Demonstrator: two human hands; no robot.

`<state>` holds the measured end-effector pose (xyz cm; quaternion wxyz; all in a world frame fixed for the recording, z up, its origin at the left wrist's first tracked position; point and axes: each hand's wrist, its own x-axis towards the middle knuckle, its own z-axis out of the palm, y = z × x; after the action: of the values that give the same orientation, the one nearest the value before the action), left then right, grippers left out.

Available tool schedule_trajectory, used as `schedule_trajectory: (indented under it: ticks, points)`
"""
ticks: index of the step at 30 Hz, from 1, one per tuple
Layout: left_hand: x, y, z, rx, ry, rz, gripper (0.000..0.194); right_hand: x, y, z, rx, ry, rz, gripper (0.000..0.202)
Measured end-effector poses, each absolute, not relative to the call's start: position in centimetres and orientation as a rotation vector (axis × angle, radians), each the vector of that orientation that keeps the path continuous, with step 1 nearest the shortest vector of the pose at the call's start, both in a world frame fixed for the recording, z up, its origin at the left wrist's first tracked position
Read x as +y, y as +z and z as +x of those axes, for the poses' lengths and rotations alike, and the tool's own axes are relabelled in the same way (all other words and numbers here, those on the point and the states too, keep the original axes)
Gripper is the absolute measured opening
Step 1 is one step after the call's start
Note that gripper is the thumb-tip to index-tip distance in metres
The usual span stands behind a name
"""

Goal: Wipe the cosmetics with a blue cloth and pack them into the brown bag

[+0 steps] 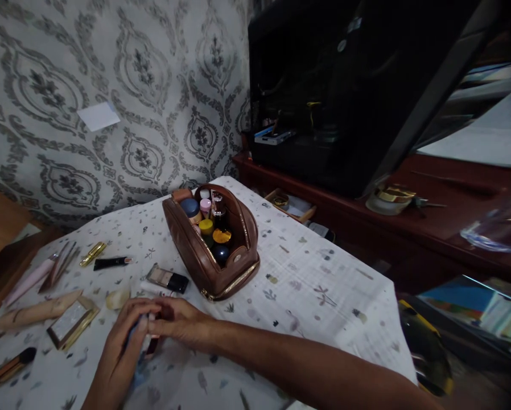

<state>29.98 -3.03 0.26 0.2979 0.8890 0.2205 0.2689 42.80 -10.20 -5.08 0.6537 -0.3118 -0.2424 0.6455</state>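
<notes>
My left hand and my right hand meet low over the cloth-covered table, fingers closed together. Between them shows a small item with a dark reddish-brown end; its kind is mostly hidden by the fingers. A bluish, cloth-like piece hangs blurred below my left hand. Just beyond the hands lies a foundation bottle with a black cap. Behind it stands a brown leather cosmetic bag, unzipped, holding several jars and bottles, among them a blue-lidded jar and a yellow-capped one.
On the left lie a gold lipstick-like tube, a black tube, a rectangular compact, a beige tube and a makeup brush. A dark television stands on a red-brown cabinet at right.
</notes>
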Motion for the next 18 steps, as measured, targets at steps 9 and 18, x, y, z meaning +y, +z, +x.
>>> schedule_trajectory:
  ticks: [9, 18]
  points:
    - [-2.9, 0.0, 30.2, 0.812, 0.777, 2.227, 0.037, -10.7, -5.0, 42.6, -0.761, 1.483, -0.799, 0.063]
    - [-2.4, -0.4, 29.9, 0.990, 0.762, 2.149, 0.040, -11.5, -3.7, 43.3, -1.027, 1.508, -1.008, 0.060]
